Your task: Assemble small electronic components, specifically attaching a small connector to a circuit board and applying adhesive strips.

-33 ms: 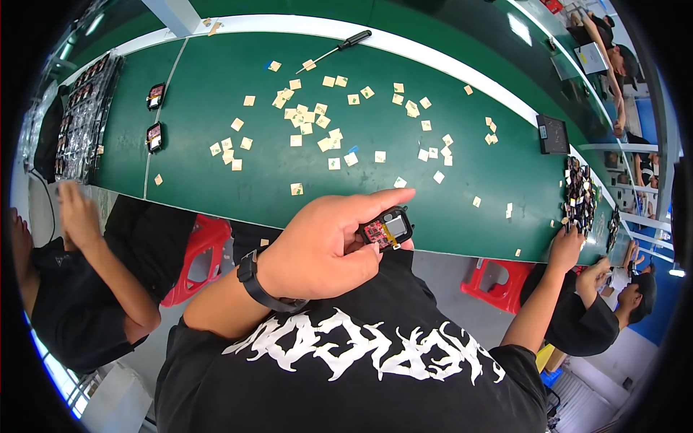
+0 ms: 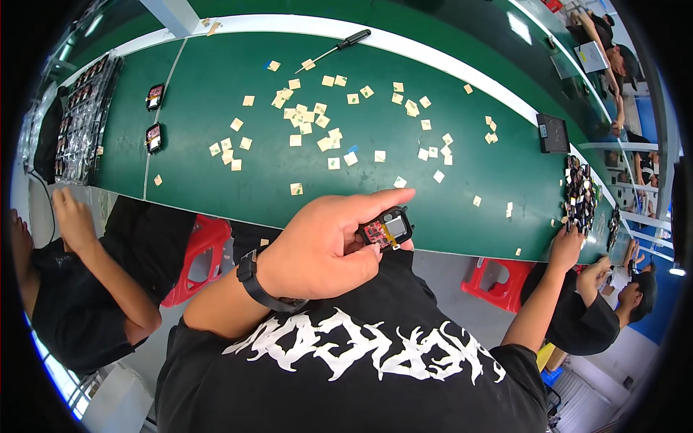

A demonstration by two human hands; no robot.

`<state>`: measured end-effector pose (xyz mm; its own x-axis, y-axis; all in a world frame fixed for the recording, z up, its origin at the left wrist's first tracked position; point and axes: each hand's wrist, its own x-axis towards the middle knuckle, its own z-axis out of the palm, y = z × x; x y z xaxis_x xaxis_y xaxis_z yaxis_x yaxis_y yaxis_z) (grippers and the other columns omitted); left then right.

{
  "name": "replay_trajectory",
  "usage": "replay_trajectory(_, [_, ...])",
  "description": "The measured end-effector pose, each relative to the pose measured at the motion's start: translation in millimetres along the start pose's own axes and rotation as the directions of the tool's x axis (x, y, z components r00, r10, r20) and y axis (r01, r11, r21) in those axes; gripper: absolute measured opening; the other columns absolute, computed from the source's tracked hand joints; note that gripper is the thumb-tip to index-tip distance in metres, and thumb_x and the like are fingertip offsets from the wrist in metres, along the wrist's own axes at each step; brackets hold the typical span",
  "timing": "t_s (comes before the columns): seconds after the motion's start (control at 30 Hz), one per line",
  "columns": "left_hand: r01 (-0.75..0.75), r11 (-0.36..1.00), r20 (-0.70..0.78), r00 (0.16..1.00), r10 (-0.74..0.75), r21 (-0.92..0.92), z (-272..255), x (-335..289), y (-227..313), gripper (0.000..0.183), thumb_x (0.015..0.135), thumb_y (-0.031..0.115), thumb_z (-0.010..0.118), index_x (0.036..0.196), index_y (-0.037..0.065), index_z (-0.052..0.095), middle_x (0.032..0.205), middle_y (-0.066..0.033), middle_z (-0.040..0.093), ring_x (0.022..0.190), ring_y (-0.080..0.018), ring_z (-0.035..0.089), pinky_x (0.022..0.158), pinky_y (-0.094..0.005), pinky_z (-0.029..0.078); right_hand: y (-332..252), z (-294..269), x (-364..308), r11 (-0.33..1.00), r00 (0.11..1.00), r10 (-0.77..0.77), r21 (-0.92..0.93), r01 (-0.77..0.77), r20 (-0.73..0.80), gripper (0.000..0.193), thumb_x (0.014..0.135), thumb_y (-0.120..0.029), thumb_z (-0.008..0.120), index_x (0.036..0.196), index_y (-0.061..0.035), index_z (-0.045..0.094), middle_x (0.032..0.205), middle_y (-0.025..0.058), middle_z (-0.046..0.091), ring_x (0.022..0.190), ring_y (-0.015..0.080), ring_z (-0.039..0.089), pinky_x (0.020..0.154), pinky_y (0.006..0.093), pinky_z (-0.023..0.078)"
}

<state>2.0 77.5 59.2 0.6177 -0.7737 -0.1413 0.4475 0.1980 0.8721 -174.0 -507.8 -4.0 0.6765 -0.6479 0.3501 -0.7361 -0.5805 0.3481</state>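
Note:
My left hand [image 2: 325,242] is closed around a small black watch-like housing [image 2: 388,229] above the table's near edge. Inside the housing a red circuit board, a grey square part and a bit of yellow tape show. Far to the right, my right hand [image 2: 566,249] is at the near end of a heap of similar black housings [image 2: 580,195]. Its fingers are drawn together there, and what they grip is too small to make out. Many small cream square pads [image 2: 296,141] lie scattered over the green table [image 2: 216,65].
A black-handled screwdriver [image 2: 354,39] lies at the far edge. Two more housings [image 2: 154,137] sit at left, beside clear trays of parts [image 2: 83,123]. A black box [image 2: 553,134] stands at right. Co-workers sit on both sides, near red stools [image 2: 198,260].
The left co-worker's raised hand has shifted slightly. My two hands and the housing have not visibly moved.

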Motion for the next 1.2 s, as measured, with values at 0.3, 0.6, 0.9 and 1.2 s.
replay_trajectory(0.3, [0.027, 1.0, 0.02, 0.999, -0.027, 0.013, -2.1, 1.3, 0.6, 0.067, 0.088, -0.01, 0.046, 0.154, -0.001, 0.041, 0.114, -0.0155, 0.069, 0.073, -0.0073, 0.053, 0.07, -0.0237, 0.049, 10.0, 2.9, 6.5, 0.992, 0.996, -0.081, 0.093, 0.083, -0.022, 0.024, 0.095, -0.022, 0.063, 0.104, -0.0002, 0.068, 0.104, 0.0202, 0.066, 0.096, 0.0422, 0.064, 0.08, 0.0528, 0.051])
replay_trajectory(0.6, [0.011, 0.971, 0.036, 0.999, -0.02, 0.239, -6.5, 0.4, 5.5, 0.071, 0.084, -0.012, 0.047, 0.154, 0.001, 0.043, 0.112, -0.0111, 0.072, 0.072, -0.0066, 0.055, 0.07, -0.0228, 0.05, -38.6, -48.4, -49.4, 0.857, 0.933, -0.193, 0.411, 0.31, -0.303, 0.018, 0.09, -0.011, 0.073, 0.106, -0.0043, 0.073, 0.089, 0.0114, 0.066, 0.079, 0.0276, 0.065, 0.069, 0.0405, 0.051])
replay_trajectory(0.9, [-0.123, 0.828, 0.091, 0.992, 0.087, 0.547, 1.4, 6.2, 4.9, 0.069, 0.084, -0.013, 0.049, 0.153, -0.001, 0.044, 0.11, -0.0108, 0.073, 0.075, -0.0068, 0.061, 0.07, -0.0225, 0.053, -201.1, -150.2, -137.6, 0.32, 0.695, -0.532, 0.645, 0.694, -0.483, 0.029, 0.074, 0.001, 0.083, 0.102, -0.0028, 0.073, 0.084, 0.009, 0.067, 0.066, 0.0239, 0.065, 0.057, 0.0359, 0.052])
replay_trajectory(1.2, [-0.006, 0.907, -0.018, 1.0, 0.015, 0.421, 2.6, -7.7, 10.4, 0.067, 0.09, -0.011, 0.048, 0.156, -0.003, 0.038, 0.116, -0.0137, 0.069, 0.076, -0.0068, 0.059, 0.074, -0.023, 0.053, -234.4, -192.7, -152.3, 0.238, 0.789, -0.576, 0.879, 0.413, -0.214, 0.026, 0.08, 0.0, 0.079, 0.104, -0.0015, 0.07, 0.091, 0.0115, 0.068, 0.078, 0.0248, 0.067, 0.065, 0.0339, 0.053])
